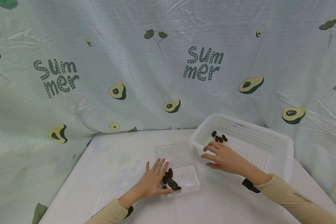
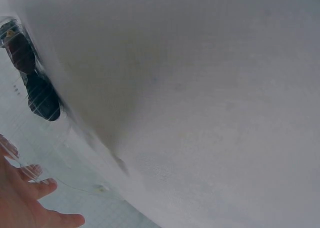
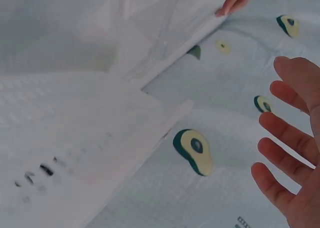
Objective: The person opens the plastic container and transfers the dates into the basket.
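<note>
A clear plastic clamshell box lies open on the table, its lid folded back. Several dark dates are gathered along its left side; two of them show through the wall in the left wrist view. My left hand rests at the box's left edge, fingers spread and thumb along the near rim. Over the near left rim of a white basket hovers my right hand, fingers loosely bent and apart with nothing between them. More dates lie in the basket's far left corner, just beyond its fingertips.
The white table carries both containers, with the basket to the right of the box. A pale curtain printed with avocados and lettering hangs close behind the table and along its sides. The basket's raised rim stands between its dates and the box.
</note>
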### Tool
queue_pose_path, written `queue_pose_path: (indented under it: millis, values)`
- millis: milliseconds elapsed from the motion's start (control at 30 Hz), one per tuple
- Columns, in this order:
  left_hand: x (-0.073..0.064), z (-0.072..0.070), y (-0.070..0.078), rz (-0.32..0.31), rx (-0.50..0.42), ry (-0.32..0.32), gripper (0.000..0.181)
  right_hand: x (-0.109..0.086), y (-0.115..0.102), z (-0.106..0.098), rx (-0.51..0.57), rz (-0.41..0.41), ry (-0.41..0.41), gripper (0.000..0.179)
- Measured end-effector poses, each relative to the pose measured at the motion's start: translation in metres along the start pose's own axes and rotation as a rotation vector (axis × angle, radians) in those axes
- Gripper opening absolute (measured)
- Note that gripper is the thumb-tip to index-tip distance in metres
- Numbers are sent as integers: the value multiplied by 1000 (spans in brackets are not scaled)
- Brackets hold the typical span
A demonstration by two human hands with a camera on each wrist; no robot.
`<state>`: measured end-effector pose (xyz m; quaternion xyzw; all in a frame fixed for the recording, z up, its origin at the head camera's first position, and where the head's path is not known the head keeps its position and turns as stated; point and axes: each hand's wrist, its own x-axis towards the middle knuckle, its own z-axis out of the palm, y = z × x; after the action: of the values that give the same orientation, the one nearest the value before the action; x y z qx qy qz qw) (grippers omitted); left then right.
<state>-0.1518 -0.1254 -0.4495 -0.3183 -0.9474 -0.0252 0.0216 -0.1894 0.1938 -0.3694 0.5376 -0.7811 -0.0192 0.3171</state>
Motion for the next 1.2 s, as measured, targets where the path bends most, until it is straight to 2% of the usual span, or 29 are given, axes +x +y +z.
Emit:
queue_pose_path:
  millis: [67, 367, 567, 700, 900, 1200]
  values:
    - [0, 1, -1, 4, -1, 6, 99, 5, -7, 4, 9, -5, -9, 38]
    - [0, 0, -1, 2, -4, 8, 100, 24, -34, 30, -1, -63, -47, 33]
    - [0, 2, -1, 2, 13, 4, 102, 33, -48, 47, -61, -134, -121, 31]
    - [0, 3, -2, 4, 17, 5, 102, 36, -53, 55, -104, -175, -155, 29]
    - [-1, 5, -3, 8, 29, 19, 102, 38, -58, 70, -113, -215, -171, 31]
    - [-4, 5, -5, 17, 30, 29, 101, 47, -67, 86, -79, -264, -243, 31]
